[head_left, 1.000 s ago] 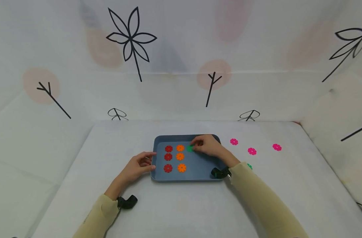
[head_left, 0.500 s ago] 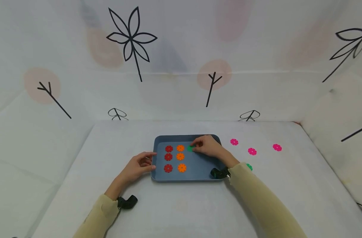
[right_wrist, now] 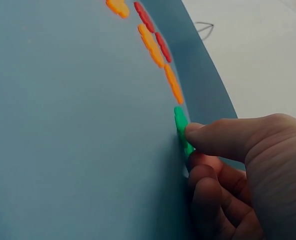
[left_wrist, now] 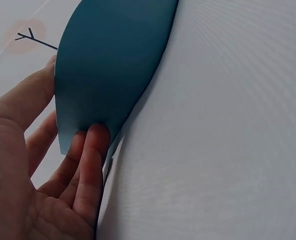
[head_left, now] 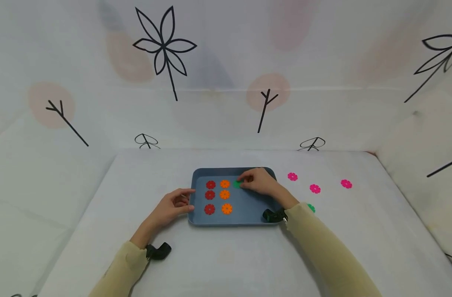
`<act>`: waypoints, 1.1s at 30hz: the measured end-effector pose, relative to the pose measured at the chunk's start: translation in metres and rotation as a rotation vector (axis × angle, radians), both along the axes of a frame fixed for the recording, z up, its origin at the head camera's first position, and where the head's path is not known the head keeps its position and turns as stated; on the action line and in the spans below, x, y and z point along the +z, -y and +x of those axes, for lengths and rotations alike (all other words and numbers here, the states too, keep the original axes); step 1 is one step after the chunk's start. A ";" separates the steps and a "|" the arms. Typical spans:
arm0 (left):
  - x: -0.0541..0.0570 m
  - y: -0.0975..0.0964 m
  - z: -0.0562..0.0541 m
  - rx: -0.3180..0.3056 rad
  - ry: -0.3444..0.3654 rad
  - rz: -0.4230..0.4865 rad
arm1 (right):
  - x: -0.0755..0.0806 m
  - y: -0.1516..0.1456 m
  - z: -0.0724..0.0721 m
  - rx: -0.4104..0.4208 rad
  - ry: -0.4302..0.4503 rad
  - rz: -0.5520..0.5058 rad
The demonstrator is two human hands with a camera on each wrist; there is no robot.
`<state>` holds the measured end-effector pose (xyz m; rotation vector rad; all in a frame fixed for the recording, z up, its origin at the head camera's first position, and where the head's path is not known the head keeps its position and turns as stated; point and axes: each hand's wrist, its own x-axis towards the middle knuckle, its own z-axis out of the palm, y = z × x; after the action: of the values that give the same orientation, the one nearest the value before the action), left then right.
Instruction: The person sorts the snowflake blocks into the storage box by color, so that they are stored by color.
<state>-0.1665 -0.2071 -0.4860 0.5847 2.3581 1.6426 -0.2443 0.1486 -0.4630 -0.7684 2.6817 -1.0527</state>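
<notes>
My left hand (head_left: 171, 208) holds the left edge of a blue-grey tray (head_left: 235, 225); in the left wrist view, its fingers (left_wrist: 95, 145) lie against the tray's outer wall. Over the tray's far side, my right hand (head_left: 261, 182) pinches a green flower-shaped disc (right_wrist: 181, 125) between thumb and fingers, close to the tray floor. In the head view this disc is partly hidden by the fingers. It lines up with the far ends of two columns on the tray: red flower-shaped discs (head_left: 209, 195) at left and orange ones (head_left: 225, 194) beside them.
Right of the tray, pink flower-shaped discs (head_left: 315, 189) lie on the white table (head_left: 226, 264). Another green disc (head_left: 311, 208) shows partly behind the right sleeve (head_left: 322, 243). A patterned white cloth (head_left: 218, 119) rises behind the table.
Both hands stay nearly in place, the right one still pinching the green disc at the same spot. The head view has shifted very slightly.
</notes>
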 end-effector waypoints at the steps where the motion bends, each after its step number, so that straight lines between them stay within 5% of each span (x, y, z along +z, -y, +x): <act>1: 0.001 -0.001 0.000 -0.002 0.000 -0.003 | 0.000 -0.001 0.000 0.001 0.001 -0.003; 17: 0.000 -0.002 -0.001 -0.011 0.007 0.004 | 0.016 -0.013 0.005 -0.029 -0.026 -0.067; 25: 0.000 -0.002 -0.003 -0.008 0.005 0.007 | 0.035 -0.050 0.016 -0.080 -0.125 -0.080; 33: 0.000 -0.002 0.000 -0.004 0.006 0.011 | 0.029 -0.106 0.032 -0.182 -0.131 0.017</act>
<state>-0.1667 -0.2056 -0.4860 0.5850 2.3437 1.6543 -0.2121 0.2550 -0.4345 -0.6194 2.9146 -1.0512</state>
